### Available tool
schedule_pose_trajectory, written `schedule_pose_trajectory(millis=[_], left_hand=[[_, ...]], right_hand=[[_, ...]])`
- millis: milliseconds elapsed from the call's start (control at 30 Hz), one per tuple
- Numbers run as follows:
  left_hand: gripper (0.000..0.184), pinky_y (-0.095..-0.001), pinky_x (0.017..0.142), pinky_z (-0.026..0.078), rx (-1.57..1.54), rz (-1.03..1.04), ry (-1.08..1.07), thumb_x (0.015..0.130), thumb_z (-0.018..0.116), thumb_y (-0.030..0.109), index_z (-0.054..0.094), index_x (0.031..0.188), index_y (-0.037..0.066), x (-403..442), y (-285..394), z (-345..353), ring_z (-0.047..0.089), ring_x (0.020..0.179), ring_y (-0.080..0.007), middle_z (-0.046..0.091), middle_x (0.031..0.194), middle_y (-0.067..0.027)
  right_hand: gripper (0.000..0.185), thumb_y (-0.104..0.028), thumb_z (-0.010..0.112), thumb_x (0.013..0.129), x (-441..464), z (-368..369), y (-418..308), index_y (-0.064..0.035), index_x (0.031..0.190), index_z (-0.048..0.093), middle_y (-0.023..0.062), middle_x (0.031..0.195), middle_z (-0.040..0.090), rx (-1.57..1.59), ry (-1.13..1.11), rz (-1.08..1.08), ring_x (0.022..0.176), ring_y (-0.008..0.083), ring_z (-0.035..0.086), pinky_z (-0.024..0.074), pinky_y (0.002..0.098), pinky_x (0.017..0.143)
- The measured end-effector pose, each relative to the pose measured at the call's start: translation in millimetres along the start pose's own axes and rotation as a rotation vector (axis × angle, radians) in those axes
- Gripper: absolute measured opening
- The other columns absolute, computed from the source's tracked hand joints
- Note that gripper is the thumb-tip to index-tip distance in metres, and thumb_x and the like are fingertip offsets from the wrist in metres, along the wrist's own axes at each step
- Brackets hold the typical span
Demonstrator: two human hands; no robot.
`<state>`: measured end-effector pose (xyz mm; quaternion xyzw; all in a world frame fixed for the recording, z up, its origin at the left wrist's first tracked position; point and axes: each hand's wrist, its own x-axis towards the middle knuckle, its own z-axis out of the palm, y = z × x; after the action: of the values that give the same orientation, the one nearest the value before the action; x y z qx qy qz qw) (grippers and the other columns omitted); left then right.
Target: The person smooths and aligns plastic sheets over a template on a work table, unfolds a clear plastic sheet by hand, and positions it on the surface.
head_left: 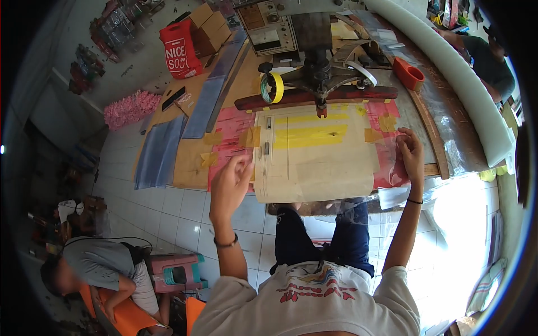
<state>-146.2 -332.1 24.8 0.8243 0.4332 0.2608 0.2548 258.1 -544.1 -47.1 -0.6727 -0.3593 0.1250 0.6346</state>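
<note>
A cream sheet [319, 168] with yellow tape strips [311, 136] and pencil-like lines lies in front of me, its lower edge overhanging the table. Red-pink material [227, 147] shows along both sides, with tan tape pieces [250, 137] on it. My left hand [230, 187] is at the sheet's left edge, fingers curled in and slightly blurred. On the right, my right hand [412, 152] bends its fingers together above the pink strip. Anything thin between the fingers of either hand cannot be made out. Above the sheet stands a dark metal press head [320, 84] with a long bar.
Tape rolls [274, 88] hang on the press. An orange tape dispenser [408, 74] stands right. Blue-grey sheets [159, 151], a phone [174, 98] and a red bag [180, 50] are left. A white foam roll [448, 73] edges the table. Other people [112, 274] sit lower left and upper right.
</note>
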Motion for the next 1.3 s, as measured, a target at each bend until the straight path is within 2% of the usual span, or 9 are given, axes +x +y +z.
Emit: schedule_pose_trajectory(millis=[33,133,267,433,533,700,867,1133,1300], left_hand=[[0.025,-0.0337,0.065,0.048,-0.124,-0.174,-0.017,0.091,0.064,0.023,0.064,0.102,0.000,-18.1,-14.5,-2.9,0.063,0.072,-0.0238,0.065,0.080,-0.0113],[0.020,-0.0321,0.064,0.047,-0.038,-0.176,0.136,0.090,0.066,0.018,0.065,0.095,-0.001,-52.7,-46.9,3.9,0.062,0.070,-0.0223,0.064,0.078,-0.0116],[0.016,-0.0361,0.076,0.048,-0.043,0.191,0.210,0.090,0.064,0.013,0.064,0.098,-0.001,-35.2,-27.4,11.5,0.062,0.086,-0.0281,0.065,0.094,-0.0143],[0.038,-0.0395,0.101,0.042,-0.018,0.512,-0.148,0.093,0.059,0.020,0.057,0.121,-0.005,61.2,-1.7,30.4,0.054,0.117,-0.0343,0.058,0.122,-0.0216],[0.052,-0.0407,0.107,0.037,0.324,0.476,-0.231,0.096,0.053,0.028,0.046,0.133,-0.010,109.7,-20.5,78.4,0.046,0.129,-0.0341,0.048,0.137,-0.0238],[0.056,-0.0464,0.109,0.034,0.478,0.338,-0.341,0.096,0.051,0.032,0.044,0.130,-0.013,124.0,-2.0,95.9,0.041,0.131,-0.0409,0.041,0.142,-0.0275],[0.055,-0.0477,0.112,0.030,0.491,0.433,-0.095,0.097,0.050,0.032,0.044,0.129,-0.012,119.1,-22.0,118.5,0.036,0.134,-0.0432,0.038,0.144,-0.0283],[0.055,-0.0442,0.117,0.024,0.309,0.373,-0.277,0.100,0.045,0.030,0.037,0.141,-0.005,78.9,-7.8,42.2,0.028,0.142,-0.0384,0.029,0.153,-0.0225],[0.062,-0.0455,0.117,0.021,0.333,0.134,0.111,0.101,0.043,0.034,0.029,0.146,-0.006,50.4,-47.5,25.8,0.026,0.142,-0.0388,0.026,0.153,-0.0262]], right_hand=[[0.026,-0.002,0.053,0.094,0.5,-0.2,1.0,-0.0015,0.119,0.058,0.0006,0.086,0.061,0.009,-0.005,-0.001,0.064,0.0036,0.051,0.0426,0.0193,0.054],[0.026,-0.001,0.053,0.093,0.7,0.1,0.1,-0.0011,0.119,0.058,-0.0001,0.086,0.061,-0.008,-0.011,-0.008,0.064,0.0036,0.051,0.0424,0.0196,0.055],[0.026,-0.002,0.053,0.093,0.6,-0.8,3.7,-0.0007,0.119,0.058,-0.0003,0.085,0.061,-0.054,-0.020,-0.040,0.066,0.0043,0.051,0.0423,0.0199,0.058],[0.027,-0.003,0.054,0.093,-0.3,-3.5,2.2,-0.0019,0.120,0.058,0.0003,0.085,0.061,-0.060,-0.021,-0.040,0.068,0.0049,0.052,0.0427,0.0209,0.059],[0.027,-0.004,0.055,0.093,-1.7,-1.2,4.2,-0.0022,0.120,0.058,0.0009,0.086,0.062,-0.066,-0.010,-0.042,0.069,0.0050,0.053,0.0437,0.0212,0.060],[0.026,-0.004,0.055,0.093,-0.6,-0.7,-0.6,-0.0017,0.119,0.058,0.0005,0.084,0.062,-0.043,0.028,-0.021,0.065,0.0044,0.053,0.0429,0.0211,0.056],[0.026,-0.002,0.054,0.094,1.3,-1.9,0.2,-0.0005,0.119,0.058,0.0003,0.083,0.061,-0.006,-0.014,0.007,0.061,0.0041,0.050,0.0412,0.0205,0.053],[0.025,-0.004,0.054,0.096,0.0,-2.4,-0.5,-0.0010,0.120,0.056,-0.0002,0.086,0.060,0.013,-0.008,0.009,0.062,0.0024,0.049,0.0380,0.0181,0.052],[0.024,-0.006,0.054,0.097,2.5,-2.5,1.5,-0.0016,0.121,0.056,-0.0010,0.087,0.060,-0.027,-0.003,0.015,0.062,0.0014,0.048,0.0369,0.0167,0.052]])
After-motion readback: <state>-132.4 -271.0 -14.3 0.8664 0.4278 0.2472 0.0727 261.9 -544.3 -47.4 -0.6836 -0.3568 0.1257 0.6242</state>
